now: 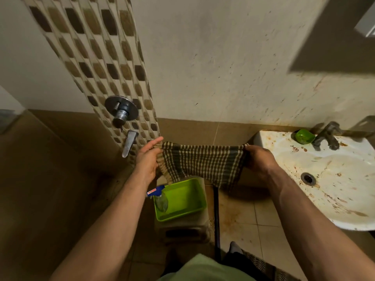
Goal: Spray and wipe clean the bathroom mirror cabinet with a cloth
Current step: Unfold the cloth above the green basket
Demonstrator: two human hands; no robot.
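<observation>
A dark checked cloth (203, 162) hangs stretched between my two hands in front of the wall. My left hand (148, 157) pinches its left corner, and my right hand (258, 159) grips its right corner. Below the cloth, a clear spray bottle (159, 197) with a blue head lies in a green plastic tray (188, 214). A corner of the mirror cabinet (367, 25) shows at the top right edge; its face is out of view.
The tray rests on a brown stool (182, 230). A stained white sink (324, 179) with a tap (326, 136) and a green soap dish (304, 136) stands at the right. A shower valve (121, 108) and spout (129, 142) stick out of the patterned tile wall at the left.
</observation>
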